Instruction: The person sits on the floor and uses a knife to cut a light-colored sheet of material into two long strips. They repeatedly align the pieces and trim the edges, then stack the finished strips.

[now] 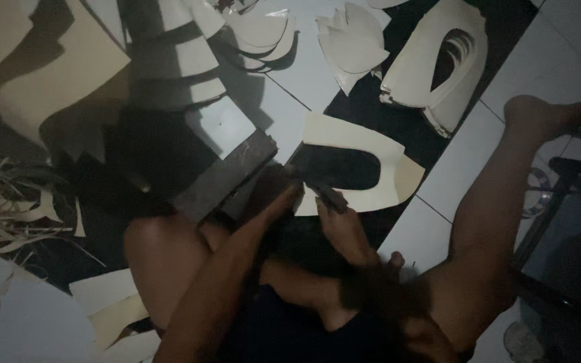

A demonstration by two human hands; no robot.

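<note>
A cream U-shaped cut-out piece [378, 144] lies on dark sheet material [344, 168] on the floor in front of me. My left hand [278, 195] presses down at the piece's left lower corner, fingers flat on the dark sheet. My right hand [341, 225] grips a small dark tool [329, 195] whose tip meets the lower edge of the cream piece. The light is dim and the tool's shape is unclear. My bare knees frame the work.
A thick dark board [226, 178] lies just left of my hands. A stack of cream U-shaped pieces [438, 64] sits at the top right, curved cut pieces [351, 44] at the top. Cream scraps [8, 215] litter the left. A dark frame [566, 202] stands at right.
</note>
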